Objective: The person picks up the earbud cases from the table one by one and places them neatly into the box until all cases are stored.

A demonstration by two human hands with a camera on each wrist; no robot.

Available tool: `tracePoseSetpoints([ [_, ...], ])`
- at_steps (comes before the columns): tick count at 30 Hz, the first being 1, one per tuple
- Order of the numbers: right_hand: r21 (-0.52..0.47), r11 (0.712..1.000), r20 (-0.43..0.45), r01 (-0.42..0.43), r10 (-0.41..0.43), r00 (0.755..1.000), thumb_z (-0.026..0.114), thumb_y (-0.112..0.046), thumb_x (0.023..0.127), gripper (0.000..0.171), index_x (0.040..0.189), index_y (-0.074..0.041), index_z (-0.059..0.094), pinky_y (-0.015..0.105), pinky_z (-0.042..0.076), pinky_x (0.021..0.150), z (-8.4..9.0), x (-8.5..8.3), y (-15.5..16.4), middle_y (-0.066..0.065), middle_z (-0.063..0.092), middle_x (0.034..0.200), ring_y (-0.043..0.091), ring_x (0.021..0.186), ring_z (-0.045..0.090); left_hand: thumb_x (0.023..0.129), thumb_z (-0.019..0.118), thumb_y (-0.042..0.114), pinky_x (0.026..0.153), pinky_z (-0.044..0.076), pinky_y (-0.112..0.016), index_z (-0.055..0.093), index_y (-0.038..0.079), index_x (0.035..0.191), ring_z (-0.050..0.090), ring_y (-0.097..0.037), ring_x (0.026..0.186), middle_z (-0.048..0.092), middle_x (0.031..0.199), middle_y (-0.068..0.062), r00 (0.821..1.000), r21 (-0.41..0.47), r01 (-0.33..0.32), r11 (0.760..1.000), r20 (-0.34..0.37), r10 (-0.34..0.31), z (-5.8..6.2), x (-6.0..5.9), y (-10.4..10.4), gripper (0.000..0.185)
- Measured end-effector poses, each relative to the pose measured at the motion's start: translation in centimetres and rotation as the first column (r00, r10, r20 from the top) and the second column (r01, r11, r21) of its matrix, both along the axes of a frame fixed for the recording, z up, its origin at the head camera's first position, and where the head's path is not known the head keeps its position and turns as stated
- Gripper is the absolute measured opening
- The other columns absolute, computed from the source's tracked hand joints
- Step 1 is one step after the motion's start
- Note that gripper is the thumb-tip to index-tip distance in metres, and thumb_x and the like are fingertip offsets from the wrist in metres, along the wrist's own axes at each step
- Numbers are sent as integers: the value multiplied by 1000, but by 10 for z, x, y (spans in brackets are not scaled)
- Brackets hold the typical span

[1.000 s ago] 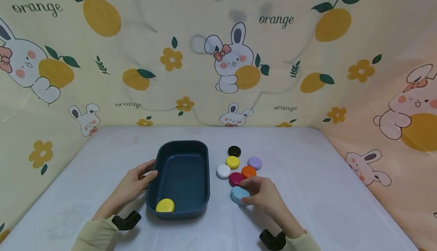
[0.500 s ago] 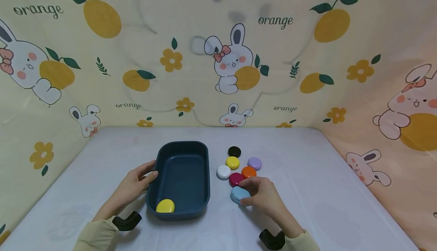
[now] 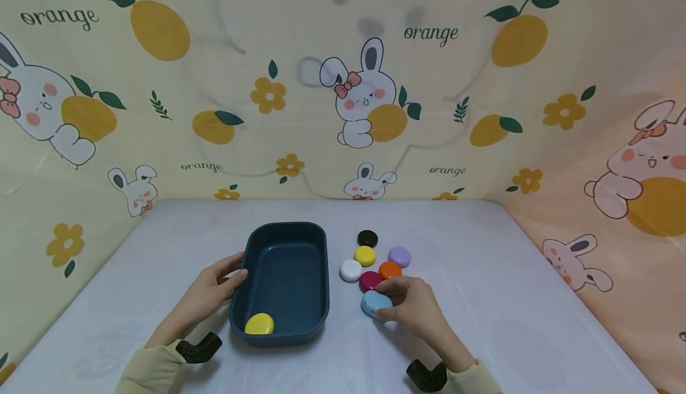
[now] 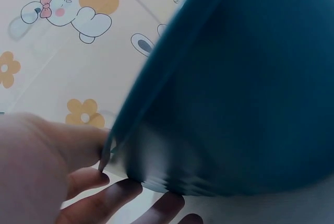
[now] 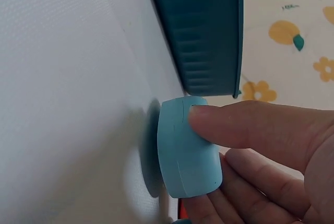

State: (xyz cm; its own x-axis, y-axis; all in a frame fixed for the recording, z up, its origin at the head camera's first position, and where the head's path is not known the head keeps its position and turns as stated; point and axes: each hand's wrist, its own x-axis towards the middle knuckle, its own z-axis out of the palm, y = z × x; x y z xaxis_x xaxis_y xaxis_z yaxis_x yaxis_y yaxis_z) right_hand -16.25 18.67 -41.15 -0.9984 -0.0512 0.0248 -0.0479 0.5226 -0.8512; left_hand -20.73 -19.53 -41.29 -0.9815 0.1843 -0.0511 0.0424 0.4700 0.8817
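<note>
My left hand grips the left wall of a dark blue rectangular box. In the left wrist view its thumb lies at the rim and the fingers reach under the box's outer side. One yellow disc lies inside, in the near left corner. To the right of the box, my right hand pinches a light blue rounded disc with a seam around its side, thumb on one face and fingers behind. A shadow beside it in the right wrist view shows it just off the white tabletop.
Beyond the light blue disc lie a dark red disc, an orange disc, a white disc, a second yellow disc, a purple disc and a black disc. A printed curtain hangs behind the table.
The light blue disc has risen very slightly in my right hand. My left hand and the box stay where they were.
</note>
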Motion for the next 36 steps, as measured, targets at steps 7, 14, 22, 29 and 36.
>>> tracePoseSetpoints([
  [7,-6,1000,4,4,-4,1000,88,-1,70,37,103,-4,73,41,57,84,1,-1,1,3,71,97,20,83,68,103,54,33,94,52,-43,30,5,154,44,-44,130,36,151,-24,1000,1,-4,1000,7,4,-1,-1,0,63],
  [14,-16,1000,-9,21,-22,1000,88,-1,69,36,102,-5,73,42,56,86,1,-1,1,3,71,98,20,85,68,103,54,30,94,51,-44,29,5,154,43,-45,130,36,151,-24,1000,-1,6,1000,5,-6,1,1,0,62],
  [22,-31,997,-72,67,-69,995,88,-1,69,37,102,-10,74,42,56,86,1,-5,4,0,71,100,18,88,68,103,54,31,94,51,-44,29,5,154,44,-45,130,36,151,-24,1000,-6,-2,1000,4,2,1,1,0,62],
  [29,-63,994,-76,91,-95,993,89,-2,69,39,104,-10,74,42,55,88,3,-5,5,1,71,103,19,90,67,103,54,30,93,52,-43,29,5,154,44,-45,130,36,151,-24,1000,3,0,1000,6,0,0,0,0,61],
  [36,-74,991,-76,116,-122,990,88,0,70,40,105,-9,73,42,55,89,5,-4,5,2,70,105,20,91,67,103,54,29,93,52,-43,30,6,154,45,-44,130,37,151,-23,1000,4,-3,1000,9,3,0,0,0,61],
])
